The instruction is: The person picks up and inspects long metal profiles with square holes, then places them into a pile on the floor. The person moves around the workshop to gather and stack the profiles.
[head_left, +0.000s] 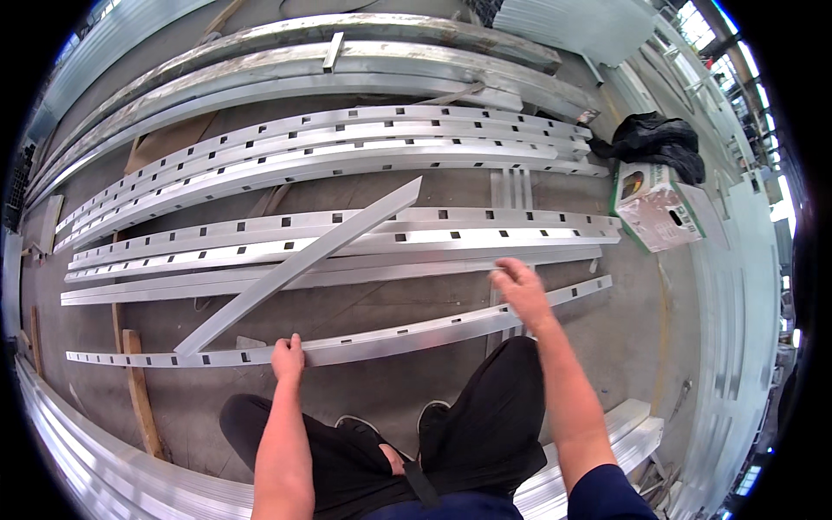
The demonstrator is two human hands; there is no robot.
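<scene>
Left hand (288, 357) grips near metal rail (347, 345) lying on floor (381, 394) close to person's knees. Right hand (520, 290) hovers above rail, fingers loose, holding nothing. Loose plain bar (299, 264) leans across rails. Step looks like setting rail straight; next needs right hand down on rail.

Light: even daylight, brightest from windows (706, 22) at my upper right | Glare: sheen on aluminium rails (347, 143) | Shadows: soft | Blur: my right hand (520, 286) | Edges: strong fisheye bending, black vignette
</scene>
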